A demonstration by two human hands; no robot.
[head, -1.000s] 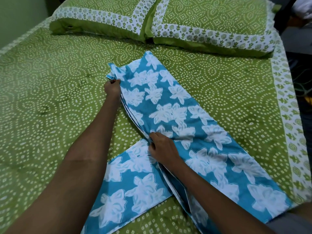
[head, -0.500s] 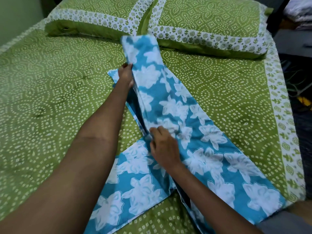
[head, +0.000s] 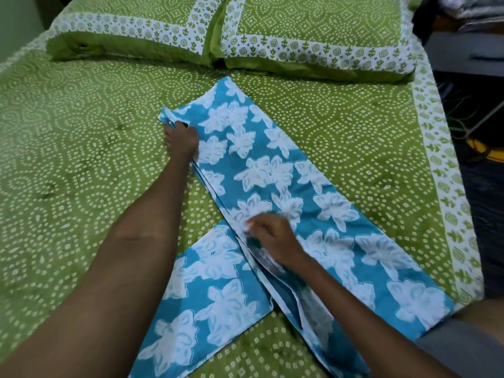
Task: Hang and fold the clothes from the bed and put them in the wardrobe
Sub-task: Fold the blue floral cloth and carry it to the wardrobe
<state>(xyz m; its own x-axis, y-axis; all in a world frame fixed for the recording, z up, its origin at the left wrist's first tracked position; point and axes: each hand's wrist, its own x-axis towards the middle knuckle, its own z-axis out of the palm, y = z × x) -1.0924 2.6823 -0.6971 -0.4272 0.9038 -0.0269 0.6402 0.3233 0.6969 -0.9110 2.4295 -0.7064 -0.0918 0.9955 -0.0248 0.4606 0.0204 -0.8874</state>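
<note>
I can read no text, label, brand, number or sign from here. The blue cloth [head: 286, 186] carries only a white flower print, and the bed [head: 81, 159] sheet only white dots in rings. The pillows [head: 313, 31] at the head edge have borders of small leaf and spiral motifs, no letters. The things past the bed's right edge are too dark and blurred to read.

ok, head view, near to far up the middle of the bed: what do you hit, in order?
Lower flap of the blue floral garment → right hand on the fold → left hand at its far left edge → garment's far tip → bare green bedsheet → two green pillows.
</note>
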